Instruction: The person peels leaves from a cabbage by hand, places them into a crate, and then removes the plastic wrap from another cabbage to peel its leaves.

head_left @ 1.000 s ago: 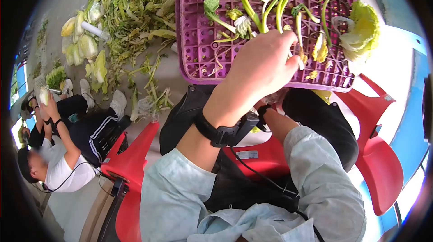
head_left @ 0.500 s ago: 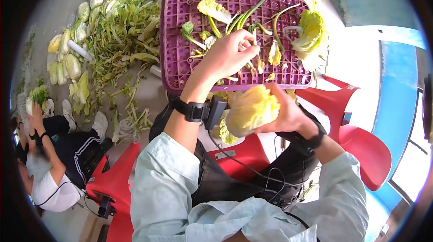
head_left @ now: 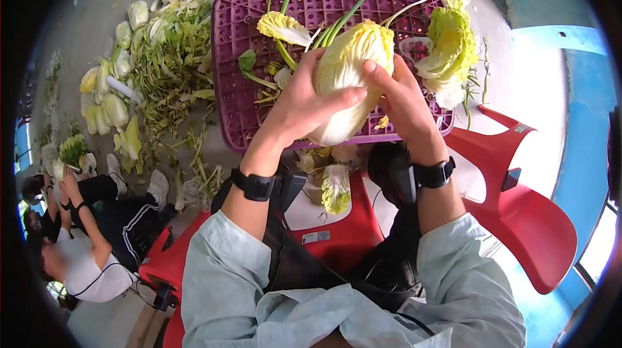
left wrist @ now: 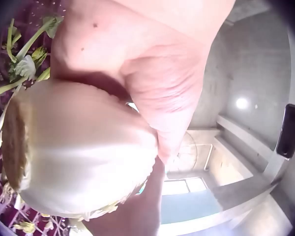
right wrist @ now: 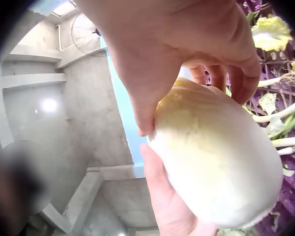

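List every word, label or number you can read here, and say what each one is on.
No text is readable.
White sticker on the red chair under the person: print too small to read.
White label on the red chair at the right: blurred, unreadable.
Napa cabbage and purple crate: no print visible.

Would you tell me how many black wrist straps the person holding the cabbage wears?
2: the left wrist strap on the left forearm, the right wrist strap on the right forearm.

Both hands [right wrist: 187,44] around a pale cabbage [right wrist: 216,162]
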A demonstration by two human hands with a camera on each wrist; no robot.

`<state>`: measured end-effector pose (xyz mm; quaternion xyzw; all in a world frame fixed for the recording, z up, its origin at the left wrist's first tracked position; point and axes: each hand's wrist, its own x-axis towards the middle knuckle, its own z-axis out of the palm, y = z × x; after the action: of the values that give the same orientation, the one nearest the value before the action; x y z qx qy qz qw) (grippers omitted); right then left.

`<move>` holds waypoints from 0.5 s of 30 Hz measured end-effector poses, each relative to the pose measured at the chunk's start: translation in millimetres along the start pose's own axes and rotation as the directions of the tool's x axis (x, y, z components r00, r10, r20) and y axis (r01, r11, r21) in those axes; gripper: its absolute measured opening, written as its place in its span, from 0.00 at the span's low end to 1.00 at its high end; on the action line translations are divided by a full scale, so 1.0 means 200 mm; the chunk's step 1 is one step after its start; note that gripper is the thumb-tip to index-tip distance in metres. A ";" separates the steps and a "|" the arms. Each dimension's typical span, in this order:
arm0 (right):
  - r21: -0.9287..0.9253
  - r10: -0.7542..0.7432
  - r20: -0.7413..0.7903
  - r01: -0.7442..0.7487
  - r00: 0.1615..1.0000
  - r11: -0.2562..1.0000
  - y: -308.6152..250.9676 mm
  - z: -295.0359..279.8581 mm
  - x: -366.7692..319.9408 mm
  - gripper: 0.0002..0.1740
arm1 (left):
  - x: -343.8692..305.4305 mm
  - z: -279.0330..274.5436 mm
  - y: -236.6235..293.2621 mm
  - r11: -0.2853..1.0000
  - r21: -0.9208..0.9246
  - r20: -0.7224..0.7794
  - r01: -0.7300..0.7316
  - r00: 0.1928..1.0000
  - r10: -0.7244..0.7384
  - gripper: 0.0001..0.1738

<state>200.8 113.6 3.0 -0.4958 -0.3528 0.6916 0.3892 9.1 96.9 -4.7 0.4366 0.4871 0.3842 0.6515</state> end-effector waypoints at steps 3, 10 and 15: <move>-0.038 -0.006 -0.016 0.005 1.000 0.999 -0.08 -0.02 0.02 0.35 | 0.02 0.04 0.02 0.998 0.005 -0.081 -0.060 0.995 0.061 0.53; 0.093 -0.036 -0.037 0.039 0.999 0.995 -0.05 -0.01 0.10 0.27 | 0.07 0.12 0.01 0.996 -0.009 -0.274 -0.091 0.958 0.085 0.48; 0.057 -0.032 -0.193 0.044 0.981 0.997 -0.01 -0.03 0.09 0.25 | 0.12 0.21 -0.07 0.998 0.061 -0.355 -0.034 0.933 0.054 0.49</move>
<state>203.5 131.5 -3.7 -0.5414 -0.3017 0.6433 0.4495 56.2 106.3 -19.3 0.3880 0.5974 0.4581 0.5316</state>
